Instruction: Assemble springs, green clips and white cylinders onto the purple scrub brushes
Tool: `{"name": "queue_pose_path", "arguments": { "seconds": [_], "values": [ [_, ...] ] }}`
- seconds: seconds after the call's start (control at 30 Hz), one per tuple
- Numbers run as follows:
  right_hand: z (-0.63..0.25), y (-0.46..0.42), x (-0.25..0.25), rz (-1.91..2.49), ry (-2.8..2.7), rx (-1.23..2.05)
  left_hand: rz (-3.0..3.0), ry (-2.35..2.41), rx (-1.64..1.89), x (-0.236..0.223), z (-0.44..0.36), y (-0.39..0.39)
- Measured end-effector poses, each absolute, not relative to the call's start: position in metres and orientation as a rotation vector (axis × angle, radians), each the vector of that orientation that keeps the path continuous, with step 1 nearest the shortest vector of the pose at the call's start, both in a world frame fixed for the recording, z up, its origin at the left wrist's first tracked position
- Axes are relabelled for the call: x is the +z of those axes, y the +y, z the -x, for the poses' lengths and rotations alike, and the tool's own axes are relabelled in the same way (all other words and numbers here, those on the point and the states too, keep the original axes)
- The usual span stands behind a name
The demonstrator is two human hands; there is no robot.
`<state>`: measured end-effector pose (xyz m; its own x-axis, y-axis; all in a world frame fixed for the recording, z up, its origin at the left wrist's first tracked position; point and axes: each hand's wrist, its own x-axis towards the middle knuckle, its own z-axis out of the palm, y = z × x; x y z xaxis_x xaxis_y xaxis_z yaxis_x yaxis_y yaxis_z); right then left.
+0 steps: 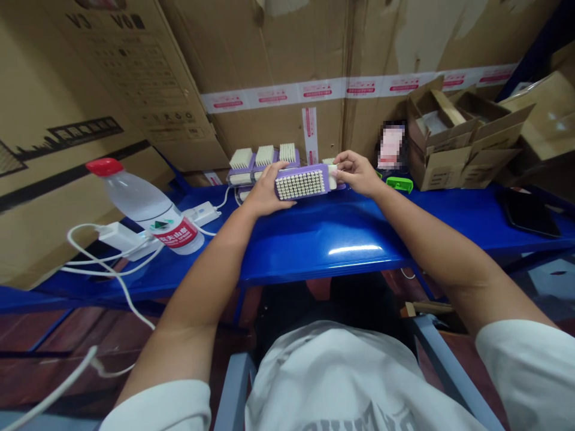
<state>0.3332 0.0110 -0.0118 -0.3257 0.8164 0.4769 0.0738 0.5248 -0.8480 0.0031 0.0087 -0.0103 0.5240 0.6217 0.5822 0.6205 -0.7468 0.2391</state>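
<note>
A purple brush [302,182] with cream bristles is held just above the blue shelf [341,230], bristles facing me. My left hand [265,194] grips its left end with fingers wrapped round it. My right hand [357,172] pinches its right end, where a cream part shows. Behind them, several more purple brushes [263,160] stand in a row against the cardboard wall.
A water bottle [148,209] with a red cap lies at the left beside white chargers and cables [119,236]. Open cardboard boxes [458,140] stand at the right, a green object [399,182] before them. A dark flat device [530,212] lies at far right.
</note>
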Motion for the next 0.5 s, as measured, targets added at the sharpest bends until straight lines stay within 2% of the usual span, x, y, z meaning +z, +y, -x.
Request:
{"name": "queue_pose_path", "arguments": {
  "seconds": [0.5],
  "values": [
    [-0.336, 0.026, -0.028, 0.682, -1.964, 0.525, -2.769, 1.24, 1.257, -0.014, -0.004, 0.013]
  ]
}}
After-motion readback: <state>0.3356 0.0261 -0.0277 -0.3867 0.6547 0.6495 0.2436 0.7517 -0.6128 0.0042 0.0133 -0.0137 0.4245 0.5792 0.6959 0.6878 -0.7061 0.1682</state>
